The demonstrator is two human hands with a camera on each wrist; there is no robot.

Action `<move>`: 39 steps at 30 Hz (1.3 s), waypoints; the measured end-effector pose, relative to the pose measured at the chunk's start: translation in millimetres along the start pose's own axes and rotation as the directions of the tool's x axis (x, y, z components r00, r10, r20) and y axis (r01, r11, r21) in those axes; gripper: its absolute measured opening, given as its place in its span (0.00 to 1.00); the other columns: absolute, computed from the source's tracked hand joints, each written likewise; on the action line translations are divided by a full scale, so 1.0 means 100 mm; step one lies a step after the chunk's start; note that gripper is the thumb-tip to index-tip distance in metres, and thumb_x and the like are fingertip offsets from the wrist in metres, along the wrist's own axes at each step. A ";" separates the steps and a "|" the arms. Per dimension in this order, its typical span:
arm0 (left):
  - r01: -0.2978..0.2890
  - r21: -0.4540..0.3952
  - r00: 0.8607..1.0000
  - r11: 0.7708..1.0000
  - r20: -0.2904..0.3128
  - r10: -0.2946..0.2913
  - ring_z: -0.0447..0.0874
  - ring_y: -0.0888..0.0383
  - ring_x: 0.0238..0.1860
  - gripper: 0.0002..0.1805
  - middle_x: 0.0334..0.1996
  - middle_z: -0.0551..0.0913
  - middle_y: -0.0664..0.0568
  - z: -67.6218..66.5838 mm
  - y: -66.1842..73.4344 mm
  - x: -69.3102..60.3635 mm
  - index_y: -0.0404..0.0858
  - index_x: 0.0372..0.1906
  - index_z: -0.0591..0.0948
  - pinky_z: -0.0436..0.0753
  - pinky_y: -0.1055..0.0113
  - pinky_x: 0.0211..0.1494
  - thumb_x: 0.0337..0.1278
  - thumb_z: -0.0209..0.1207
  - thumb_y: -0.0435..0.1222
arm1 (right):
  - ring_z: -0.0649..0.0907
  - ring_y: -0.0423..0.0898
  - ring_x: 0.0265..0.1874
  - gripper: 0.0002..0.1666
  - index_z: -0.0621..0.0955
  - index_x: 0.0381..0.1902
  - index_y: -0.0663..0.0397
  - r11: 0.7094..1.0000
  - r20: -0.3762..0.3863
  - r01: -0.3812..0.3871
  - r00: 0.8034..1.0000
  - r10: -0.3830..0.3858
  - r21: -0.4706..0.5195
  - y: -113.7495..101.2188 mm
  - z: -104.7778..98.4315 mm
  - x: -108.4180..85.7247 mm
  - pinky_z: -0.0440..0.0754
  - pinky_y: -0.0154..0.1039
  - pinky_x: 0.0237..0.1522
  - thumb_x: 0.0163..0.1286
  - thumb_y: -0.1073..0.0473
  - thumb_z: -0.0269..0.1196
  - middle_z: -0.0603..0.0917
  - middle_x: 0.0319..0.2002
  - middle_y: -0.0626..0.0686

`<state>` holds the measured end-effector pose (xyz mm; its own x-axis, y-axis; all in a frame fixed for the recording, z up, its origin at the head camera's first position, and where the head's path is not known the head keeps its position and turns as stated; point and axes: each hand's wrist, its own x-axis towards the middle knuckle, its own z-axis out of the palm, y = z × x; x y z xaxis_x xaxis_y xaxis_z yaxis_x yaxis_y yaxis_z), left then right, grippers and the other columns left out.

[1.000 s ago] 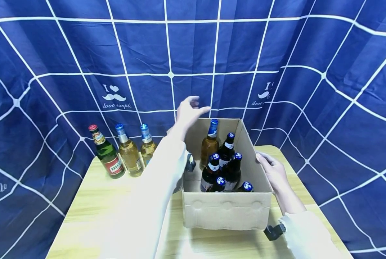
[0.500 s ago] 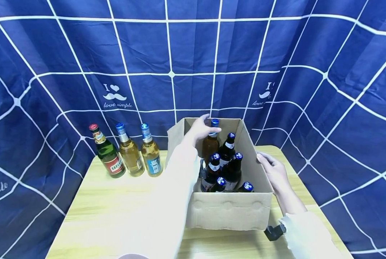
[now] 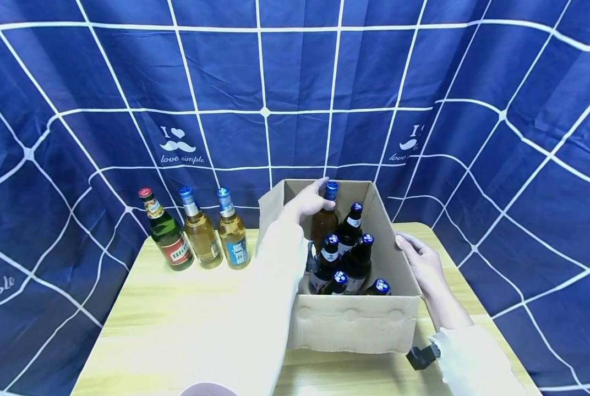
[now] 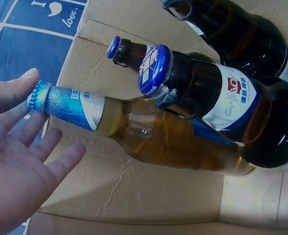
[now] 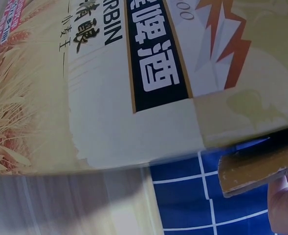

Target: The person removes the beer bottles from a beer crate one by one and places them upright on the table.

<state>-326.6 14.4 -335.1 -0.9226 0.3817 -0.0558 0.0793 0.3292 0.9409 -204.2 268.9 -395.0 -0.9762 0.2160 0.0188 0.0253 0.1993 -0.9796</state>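
Observation:
My left hand (image 3: 307, 201) reaches over the left side of the cardboard box (image 3: 351, 324) to the blue-capped neck of an amber bottle (image 3: 324, 224). In the left wrist view the thumb of that hand (image 4: 21, 171) lies at the cap of the bottle (image 4: 153, 132), with the other fingers spread loosely on the cap's far side. Several dark brown bottles (image 3: 358, 261) with blue caps stand in the box beside it. The right hand (image 3: 424, 267) grips the box's right rim; in the right wrist view only part of this hand (image 5: 286, 205) shows, against a cardboard flap (image 5: 256, 169).
To the left on the wooden table (image 3: 146, 324) stand a green bottle with a red cap (image 3: 168, 236) and two pale golden bottles (image 3: 202, 236) with blue caps. A blue curtain with white lines surrounds the table's back and sides. Something round and pale (image 3: 208, 390) shows at the bottom edge.
My left hand has moved right and down from above the box's left rim to the amber bottle's top. The right hand has stayed at the rim.

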 end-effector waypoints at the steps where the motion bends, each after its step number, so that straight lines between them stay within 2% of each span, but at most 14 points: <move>1: 0.003 0.009 1.000 1.000 -0.008 -0.003 0.55 0.53 0.70 0.40 0.72 0.58 0.48 0.00 0.00 0.00 0.41 0.74 0.54 0.62 0.60 0.67 0.60 0.58 0.28 | 0.81 0.33 0.32 0.13 0.83 0.48 0.37 1.000 0.001 -0.003 1.000 0.003 0.010 0.00 0.00 0.00 0.80 0.30 0.35 0.68 0.46 0.60 0.81 0.33 0.31; 6: 0.008 0.023 0.999 1.000 -0.039 -0.008 0.64 0.50 0.65 0.33 0.64 0.68 0.42 0.02 -0.02 0.04 0.37 0.69 0.62 0.66 0.61 0.64 0.59 0.60 0.27 | 0.82 0.34 0.31 0.07 0.83 0.42 0.32 0.999 0.008 -0.012 1.000 0.012 0.047 -0.01 0.01 -0.01 0.81 0.30 0.34 0.68 0.47 0.61 0.82 0.33 0.32; 10: -0.008 0.018 1.000 1.000 -0.009 0.009 0.69 0.48 0.59 0.29 0.58 0.71 0.39 0.03 -0.02 0.05 0.33 0.62 0.64 0.70 0.63 0.60 0.56 0.60 0.23 | 0.81 0.33 0.32 0.07 0.84 0.42 0.32 1.000 -0.005 0.000 1.000 0.001 0.028 -0.01 0.00 0.00 0.80 0.29 0.35 0.68 0.47 0.61 0.81 0.33 0.31; 14: -0.055 0.171 0.997 0.984 0.054 0.046 0.72 0.52 0.52 0.26 0.53 0.75 0.42 0.03 -0.01 0.04 0.34 0.61 0.70 0.72 0.66 0.55 0.55 0.61 0.23 | 0.80 0.31 0.34 0.10 0.83 0.45 0.35 1.000 -0.013 0.013 1.000 -0.013 0.007 0.00 -0.01 0.00 0.78 0.27 0.36 0.68 0.47 0.60 0.81 0.33 0.30; 17: -0.077 0.316 0.995 0.945 0.086 0.052 0.74 0.55 0.45 0.23 0.48 0.80 0.46 0.03 -0.02 0.03 0.36 0.58 0.76 0.73 0.69 0.51 0.55 0.62 0.27 | 0.80 0.32 0.34 0.10 0.83 0.45 0.35 1.000 0.000 0.003 1.000 -0.003 0.025 0.01 -0.01 0.00 0.79 0.28 0.36 0.68 0.47 0.60 0.81 0.33 0.31; 19: -0.072 0.360 0.995 0.930 0.085 0.044 0.74 0.57 0.42 0.20 0.44 0.82 0.48 0.03 -0.03 0.02 0.36 0.54 0.80 0.73 0.71 0.49 0.55 0.64 0.29 | 0.81 0.32 0.33 0.09 0.83 0.44 0.34 0.999 0.008 -0.005 1.000 0.005 0.034 0.01 -0.01 0.00 0.79 0.28 0.36 0.68 0.47 0.60 0.81 0.33 0.32; 25: -0.038 0.415 0.999 0.909 -0.013 0.048 0.74 0.57 0.36 0.13 0.33 0.84 0.52 0.00 -0.05 0.01 0.38 0.42 0.85 0.74 0.71 0.42 0.49 0.70 0.34 | 0.81 0.32 0.33 0.11 0.83 0.46 0.37 1.000 -0.001 0.004 1.000 -0.004 0.016 0.00 0.02 0.00 0.80 0.29 0.36 0.68 0.46 0.60 0.81 0.33 0.31; 27: -0.027 0.447 0.997 0.894 -0.053 0.056 0.74 0.58 0.37 0.12 0.32 0.85 0.53 -0.03 -0.04 0.00 0.38 0.40 0.86 0.74 0.71 0.43 0.47 0.71 0.35 | 0.81 0.32 0.33 0.10 0.83 0.44 0.36 1.000 -0.007 0.010 1.000 -0.010 0.010 0.00 0.02 0.00 0.79 0.28 0.36 0.68 0.46 0.61 0.81 0.33 0.31; 29: -0.005 0.458 0.995 0.889 -0.089 0.051 0.76 0.58 0.37 0.14 0.33 0.86 0.53 -0.06 -0.04 -0.01 0.38 0.41 0.87 0.75 0.71 0.44 0.46 0.71 0.36 | 0.81 0.32 0.33 0.08 0.83 0.42 0.34 1.000 -0.012 0.015 1.000 -0.015 0.012 0.01 0.04 0.00 0.79 0.28 0.36 0.68 0.47 0.61 0.81 0.33 0.31; 32: 0.020 0.466 0.992 0.885 -0.117 0.039 0.75 0.58 0.35 0.15 0.33 0.86 0.53 -0.13 -0.03 -0.04 0.39 0.41 0.87 0.74 0.71 0.41 0.46 0.72 0.37 | 0.81 0.32 0.33 0.12 0.83 0.46 0.39 1.000 -0.016 0.013 1.000 -0.012 0.009 0.01 0.06 -0.01 0.79 0.28 0.36 0.67 0.47 0.62 0.81 0.33 0.31; 36: 0.028 0.426 0.990 0.904 -0.139 0.035 0.74 0.57 0.34 0.15 0.34 0.85 0.51 -0.23 0.05 -0.09 0.37 0.41 0.87 0.73 0.70 0.38 0.47 0.71 0.39 | 0.81 0.32 0.33 0.19 0.82 0.51 0.47 1.000 -0.019 0.012 1.000 -0.012 0.001 0.00 0.05 -0.01 0.79 0.28 0.37 0.67 0.46 0.62 0.81 0.33 0.31; 39: -0.003 0.401 0.981 0.916 -0.174 0.080 0.76 0.57 0.37 0.17 0.35 0.85 0.51 -0.32 0.15 -0.12 0.37 0.42 0.86 0.75 0.70 0.42 0.45 0.72 0.40 | 0.81 0.32 0.33 0.17 0.83 0.50 0.44 1.000 -0.029 0.017 0.999 -0.017 -0.006 0.00 0.02 -0.02 0.79 0.28 0.36 0.67 0.46 0.62 0.81 0.33 0.30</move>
<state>-326.5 -12.6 -309.6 -0.9649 0.2504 0.0786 0.2271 0.6468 0.7281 -202.8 266.6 -394.9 -0.9698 0.2402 0.0410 0.0103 0.2088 -0.9779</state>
